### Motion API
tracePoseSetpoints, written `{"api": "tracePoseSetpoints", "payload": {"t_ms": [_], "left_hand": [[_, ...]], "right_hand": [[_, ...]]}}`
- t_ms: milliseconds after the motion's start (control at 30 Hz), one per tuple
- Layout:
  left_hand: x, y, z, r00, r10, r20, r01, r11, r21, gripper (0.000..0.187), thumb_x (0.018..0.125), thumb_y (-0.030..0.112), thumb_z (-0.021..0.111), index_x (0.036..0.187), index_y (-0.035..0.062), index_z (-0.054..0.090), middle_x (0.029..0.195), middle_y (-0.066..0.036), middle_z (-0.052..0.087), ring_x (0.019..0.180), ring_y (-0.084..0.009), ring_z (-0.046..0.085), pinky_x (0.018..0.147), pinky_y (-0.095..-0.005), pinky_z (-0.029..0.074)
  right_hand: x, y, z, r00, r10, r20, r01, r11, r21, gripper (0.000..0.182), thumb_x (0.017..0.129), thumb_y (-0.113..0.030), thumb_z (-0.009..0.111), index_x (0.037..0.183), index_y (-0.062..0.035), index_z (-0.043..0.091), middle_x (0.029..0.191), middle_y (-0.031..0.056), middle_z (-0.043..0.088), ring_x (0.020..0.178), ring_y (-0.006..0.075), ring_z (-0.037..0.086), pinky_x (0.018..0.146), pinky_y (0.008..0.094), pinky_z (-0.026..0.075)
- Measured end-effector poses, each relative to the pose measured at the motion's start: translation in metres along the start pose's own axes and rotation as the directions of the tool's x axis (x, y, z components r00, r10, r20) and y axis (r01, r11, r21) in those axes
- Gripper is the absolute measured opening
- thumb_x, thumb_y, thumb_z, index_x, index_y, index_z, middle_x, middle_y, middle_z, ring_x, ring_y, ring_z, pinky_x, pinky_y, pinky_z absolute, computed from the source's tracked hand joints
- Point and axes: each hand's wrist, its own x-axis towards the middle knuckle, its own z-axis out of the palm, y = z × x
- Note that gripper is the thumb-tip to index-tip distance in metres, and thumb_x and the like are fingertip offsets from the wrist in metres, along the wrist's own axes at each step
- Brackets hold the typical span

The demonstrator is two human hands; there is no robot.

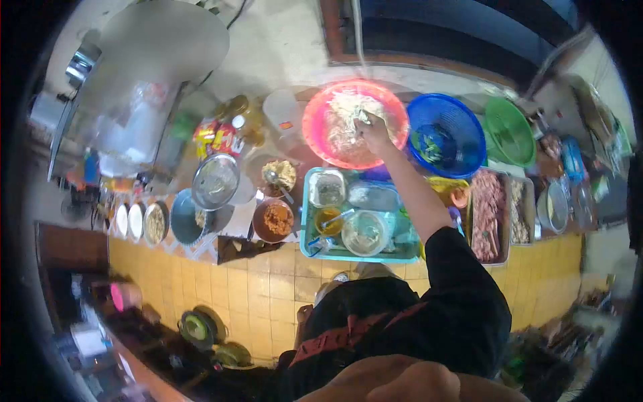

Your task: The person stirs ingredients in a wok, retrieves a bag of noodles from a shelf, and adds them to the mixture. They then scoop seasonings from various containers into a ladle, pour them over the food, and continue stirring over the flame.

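Observation:
My right hand point(372, 128) reaches into a pink basin point(310, 127) at the back of the table. Its fingers are curled into a pale, floury-looking mixture point(348, 106) that fills much of the basin; some of it sits at the fingertips. Just right of the basin stands a blue basket point(477, 137) with some green stuff at its bottom. Low beside my body, what looks like my left hand point(305, 313) hangs partly hidden by the dark shirt, and its fingers cannot be made out.
Nearer me lies a turquoise tray point(307, 234) with several containers. Trays of pinkish meat point(487, 211) stand to the right, beyond them a green basket point(512, 130). Leftward are a bowl of orange-red food point(278, 220), a metal bowl point(216, 181) and a blue bucket point(184, 221).

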Motion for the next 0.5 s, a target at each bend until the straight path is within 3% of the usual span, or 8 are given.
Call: {"api": "tracePoseSetpoints", "payload": {"t_ms": [33, 200, 267, 300, 333, 367, 467, 500], "left_hand": [[0.013, 0.003, -0.007, 0.998, 0.065, 0.006, -0.065, 0.997, 0.039, 0.024, 0.083, 0.023, 0.065, 0.095, 0.0025, 0.063, 0.088, -0.014, 0.066, 0.072, -0.0225, 0.065, 0.064, -0.0323, 0.054], [0.100, 0.017, -0.039, 0.869, 0.423, 0.258, -0.484, 0.837, 0.257, 0.024, 0.083, 0.024, 0.065, 0.094, 0.0023, 0.063, 0.086, -0.014, 0.066, 0.072, -0.0223, 0.065, 0.064, -0.0324, 0.054], [0.146, 0.025, -0.024, 0.201, 0.792, 0.577, -0.971, 0.082, 0.226, 0.026, 0.082, 0.024, 0.065, 0.097, 0.0030, 0.062, 0.080, -0.014, 0.066, 0.069, -0.0215, 0.065, 0.063, -0.0333, 0.053], [0.149, 0.034, -0.015, 0.087, 0.750, 0.656, -0.990, -0.005, 0.138, 0.026, 0.082, 0.024, 0.065, 0.097, 0.0030, 0.062, 0.080, -0.014, 0.066, 0.069, -0.0215, 0.065, 0.063, -0.0333, 0.053], [0.142, 0.045, -0.013, 0.475, 0.606, 0.639, -0.788, 0.616, 0.001, 0.026, 0.082, 0.022, 0.065, 0.099, 0.0030, 0.060, 0.077, -0.012, 0.066, 0.067, -0.0203, 0.064, 0.060, -0.0329, 0.052], [0.132, 0.049, -0.005, 0.708, 0.194, 0.679, -0.223, 0.974, -0.046, 0.028, 0.081, 0.019, 0.066, 0.102, 0.0030, 0.058, 0.075, -0.010, 0.065, 0.064, -0.0190, 0.063, 0.057, -0.0326, 0.051], [0.119, 0.051, 0.021, 0.458, 0.075, 0.886, -0.623, 0.738, 0.259, 0.022, 0.084, 0.023, 0.058, 0.096, 0.0047, 0.058, 0.069, -0.007, 0.062, 0.062, -0.0178, 0.061, 0.051, -0.0322, 0.048], [0.123, 0.045, 0.037, 0.342, 0.052, 0.938, -0.764, 0.596, 0.246, 0.022, 0.085, 0.023, 0.058, 0.096, 0.0050, 0.058, 0.069, -0.007, 0.062, 0.061, -0.0177, 0.061, 0.050, -0.0321, 0.048]], "right_hand": [[-0.013, -0.007, -0.013, 0.998, 0.059, -0.015, -0.048, 0.915, 0.402, 0.027, 0.084, -0.007, 0.063, 0.110, 0.0004, 0.057, 0.082, 0.0058, 0.064, 0.077, 0.0131, 0.061, 0.067, 0.0277, 0.048], [-0.171, -0.035, -0.085, 0.933, 0.059, -0.355, 0.259, 0.574, 0.777, 0.028, 0.089, 0.001, 0.049, 0.117, -0.0007, 0.050, 0.109, 0.0101, 0.059, 0.099, 0.0212, 0.059, 0.084, 0.0335, 0.050], [-0.281, -0.046, -0.112, 0.870, 0.087, -0.486, 0.386, 0.493, 0.780, 0.031, 0.088, 0.005, 0.045, 0.119, 0.0015, 0.047, 0.114, 0.0113, 0.057, 0.102, 0.0229, 0.058, 0.089, 0.0360, 0.049], [-0.342, -0.054, -0.116, 0.794, 0.097, -0.600, 0.470, 0.528, 0.707, 0.031, 0.088, 0.005, 0.046, 0.119, 0.0017, 0.047, 0.115, 0.0122, 0.056, 0.103, 0.0231, 0.057, 0.091, 0.0367, 0.048], [-0.405, -0.054, -0.119, 0.722, 0.139, -0.677, 0.499, 0.573, 0.650, 0.031, 0.088, 0.005, 0.046, 0.119, 0.0019, 0.047, 0.115, 0.0129, 0.056, 0.103, 0.0232, 0.058, 0.092, 0.0359, 0.048], [-0.472, -0.055, -0.122, 0.639, 0.180, -0.748, 0.518, 0.618, 0.592, 0.031, 0.089, 0.005, 0.046, 0.120, 0.0021, 0.046, 0.115, 0.0136, 0.056, 0.103, 0.0233, 0.058, 0.092, 0.0351, 0.049], [-0.686, -0.021, -0.116, 0.231, 0.330, -0.915, 0.831, 0.422, 0.362, 0.032, 0.090, 0.004, 0.046, 0.121, -0.0027, 0.048, 0.115, 0.0128, 0.057, 0.101, 0.0232, 0.059, 0.087, 0.0302, 0.052], [-0.750, -0.022, -0.105, 0.021, 0.329, -0.944, 0.838, 0.509, 0.196, 0.031, 0.093, -0.001, 0.046, 0.123, -0.0053, 0.049, 0.114, 0.0123, 0.058, 0.101, 0.0221, 0.059, 0.088, 0.0318, 0.052]]}}
